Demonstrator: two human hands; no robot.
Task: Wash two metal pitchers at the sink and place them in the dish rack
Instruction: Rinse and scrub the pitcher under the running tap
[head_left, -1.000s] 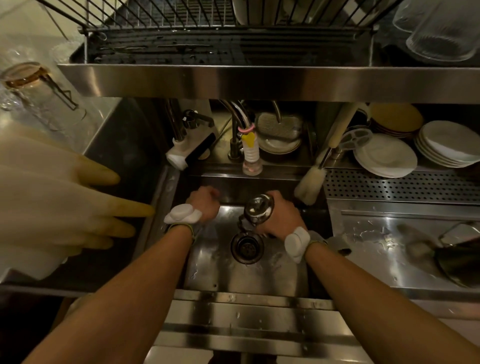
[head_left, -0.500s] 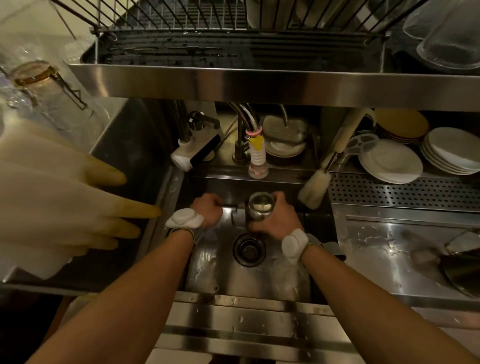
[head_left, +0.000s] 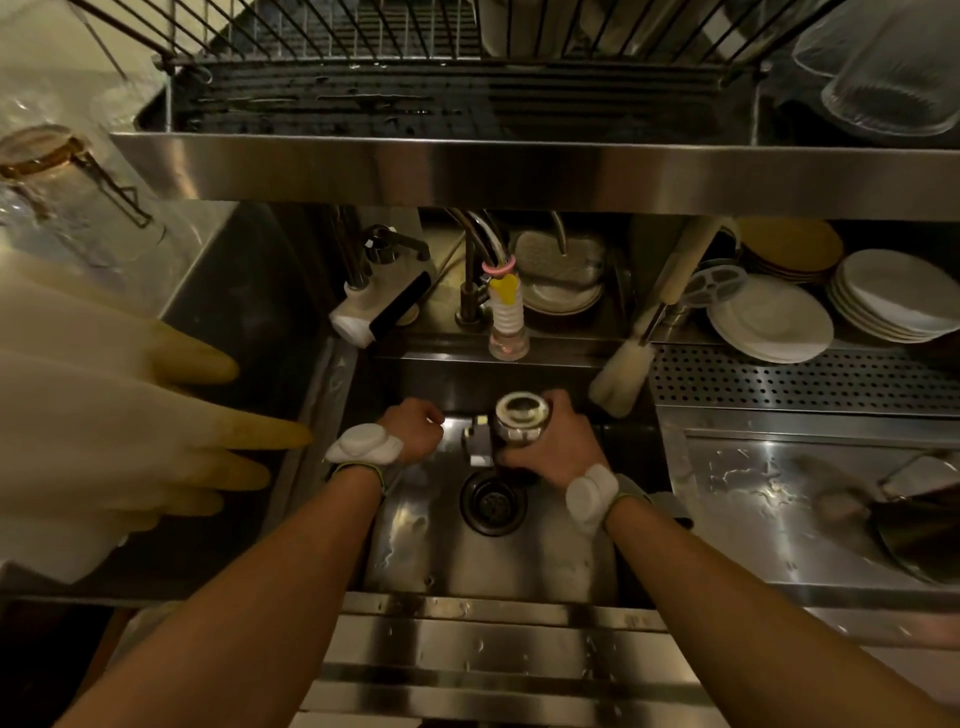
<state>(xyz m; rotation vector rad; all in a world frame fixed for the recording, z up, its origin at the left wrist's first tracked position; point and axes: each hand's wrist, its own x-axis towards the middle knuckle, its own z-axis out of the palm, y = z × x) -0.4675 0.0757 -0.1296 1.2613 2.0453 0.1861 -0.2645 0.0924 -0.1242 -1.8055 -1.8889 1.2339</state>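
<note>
A small metal pitcher (head_left: 521, 415) stands upright over the sink (head_left: 493, 566), mouth up, just below the faucet nozzle (head_left: 508, 332). My right hand (head_left: 558, 447) is wrapped around its body from the right; its handle (head_left: 480, 441) points left. To the left of the handle, and apart from it, my left hand (head_left: 413, 431) is curled into a fist; I cannot see anything in it. A second, darker metal pitcher (head_left: 924, 530) lies on the drainboard at the right edge. The wire dish rack (head_left: 363, 62) hangs overhead.
The drain (head_left: 492, 501) sits just below the held pitcher. A bottle brush (head_left: 623, 374) leans at the sink's back right corner. Stacked white plates (head_left: 774, 319) stand behind the perforated drainboard. Rubber gloves (head_left: 130, 426) hang at the left. Glassware (head_left: 893, 67) rests top right.
My right hand has turned the small pitcher from tilted to upright and lifted it away from the drain toward the nozzle. My left hand stayed a fist, shifting slightly.
</note>
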